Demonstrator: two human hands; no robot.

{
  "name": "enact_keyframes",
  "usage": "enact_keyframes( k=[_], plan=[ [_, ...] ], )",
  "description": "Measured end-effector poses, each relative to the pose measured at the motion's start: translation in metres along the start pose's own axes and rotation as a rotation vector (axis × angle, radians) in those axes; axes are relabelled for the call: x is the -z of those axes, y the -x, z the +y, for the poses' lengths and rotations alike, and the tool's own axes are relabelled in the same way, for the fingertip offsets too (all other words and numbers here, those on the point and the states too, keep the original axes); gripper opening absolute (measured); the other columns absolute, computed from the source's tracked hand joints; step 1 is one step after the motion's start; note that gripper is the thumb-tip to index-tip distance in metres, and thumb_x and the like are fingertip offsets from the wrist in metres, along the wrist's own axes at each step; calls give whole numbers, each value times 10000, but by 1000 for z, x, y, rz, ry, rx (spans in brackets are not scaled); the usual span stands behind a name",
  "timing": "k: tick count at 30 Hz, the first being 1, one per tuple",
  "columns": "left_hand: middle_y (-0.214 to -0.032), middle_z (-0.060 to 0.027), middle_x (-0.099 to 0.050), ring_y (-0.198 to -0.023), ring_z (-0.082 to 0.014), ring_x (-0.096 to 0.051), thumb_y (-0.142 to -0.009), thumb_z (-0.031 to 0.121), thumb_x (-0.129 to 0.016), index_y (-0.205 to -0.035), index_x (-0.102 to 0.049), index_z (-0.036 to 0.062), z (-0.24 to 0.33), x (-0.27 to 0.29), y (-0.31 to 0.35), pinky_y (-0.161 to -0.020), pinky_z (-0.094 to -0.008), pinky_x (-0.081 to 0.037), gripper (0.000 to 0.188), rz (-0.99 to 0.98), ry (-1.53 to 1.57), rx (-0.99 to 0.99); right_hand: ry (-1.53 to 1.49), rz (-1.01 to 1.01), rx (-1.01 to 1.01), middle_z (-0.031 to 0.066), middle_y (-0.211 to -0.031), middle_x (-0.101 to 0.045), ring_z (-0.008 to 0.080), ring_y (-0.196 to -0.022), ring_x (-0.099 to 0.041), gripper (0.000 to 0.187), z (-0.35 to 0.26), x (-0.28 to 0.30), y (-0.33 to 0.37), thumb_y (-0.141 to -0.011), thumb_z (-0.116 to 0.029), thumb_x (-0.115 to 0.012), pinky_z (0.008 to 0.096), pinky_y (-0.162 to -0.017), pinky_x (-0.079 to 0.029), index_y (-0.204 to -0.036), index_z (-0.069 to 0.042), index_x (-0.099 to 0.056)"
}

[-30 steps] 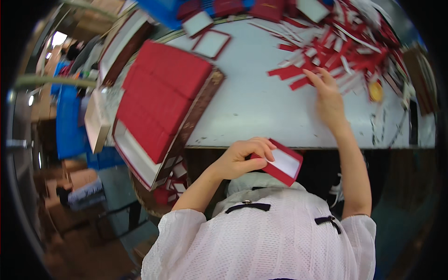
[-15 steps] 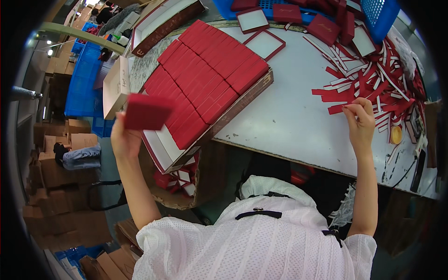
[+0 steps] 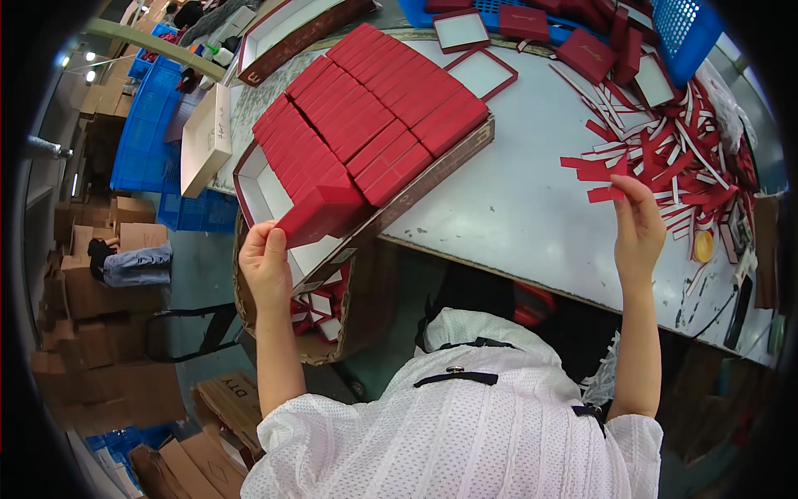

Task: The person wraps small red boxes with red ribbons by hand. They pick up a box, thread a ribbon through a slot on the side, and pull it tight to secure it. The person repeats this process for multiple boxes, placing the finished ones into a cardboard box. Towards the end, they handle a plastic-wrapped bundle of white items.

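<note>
My left hand (image 3: 268, 264) is closed on one end of a flat red box (image 3: 322, 213), thumb on top. That box is tilted over the near end of a long shallow carton (image 3: 440, 170), against the stacked boxes. Tightly packed rows of red boxes (image 3: 366, 108) fill most of the carton, leaving bare white bottom at its left and near ends. On the table's right side, my right hand (image 3: 638, 233) pinches the end of a red strip (image 3: 602, 195). Beyond its fingertips spreads a heap of red and white strips (image 3: 665, 158).
Red lids and white-lined trays (image 3: 462, 30) lie at the back beside a blue basket (image 3: 686, 37). An open cardboard box (image 3: 353, 345) with red and white pieces stands below the table edge. A cream box lid (image 3: 208, 141) and blue crates (image 3: 150, 125) are left. A yellow roll (image 3: 703, 246) lies right.
My left hand has brought the red box rightward and down, from beside the carton to over its near end. My right hand stays at the strips with little movement.
</note>
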State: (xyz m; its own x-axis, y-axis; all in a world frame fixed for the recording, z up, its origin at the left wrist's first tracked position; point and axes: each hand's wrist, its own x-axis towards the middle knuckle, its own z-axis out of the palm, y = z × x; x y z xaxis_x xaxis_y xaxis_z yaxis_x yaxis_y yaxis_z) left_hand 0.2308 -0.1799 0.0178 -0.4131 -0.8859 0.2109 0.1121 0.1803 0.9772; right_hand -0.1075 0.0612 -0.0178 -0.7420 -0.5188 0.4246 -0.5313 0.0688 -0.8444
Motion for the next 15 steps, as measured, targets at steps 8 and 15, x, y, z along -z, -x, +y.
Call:
enact_keyframes(
  k=[8,15],
  plan=[
    [-1269,-208,-219,-1241,-301,-143,-770,147,-576,-1149,-357,50,-32,-36,10,-997,-389,-136,448,-95,-913,-65,-281,-29,-170,54,-804,-578,85,-671,-548,104,-15,8,19,-815,-12,-503,199,-582,-448,-902,-3,-559],
    [-1324,-208,-101,-1220,-274,-188,-815,252,-536,-1300,-69,40,-26,-35,-3,-1002,-347,-158,706,-33,-438,162,-538,-120,-369,91,-752,-592,97,-627,-562,110,-36,8,39,-804,-10,-520,209,-571,-455,-906,30,-533]
  ],
)
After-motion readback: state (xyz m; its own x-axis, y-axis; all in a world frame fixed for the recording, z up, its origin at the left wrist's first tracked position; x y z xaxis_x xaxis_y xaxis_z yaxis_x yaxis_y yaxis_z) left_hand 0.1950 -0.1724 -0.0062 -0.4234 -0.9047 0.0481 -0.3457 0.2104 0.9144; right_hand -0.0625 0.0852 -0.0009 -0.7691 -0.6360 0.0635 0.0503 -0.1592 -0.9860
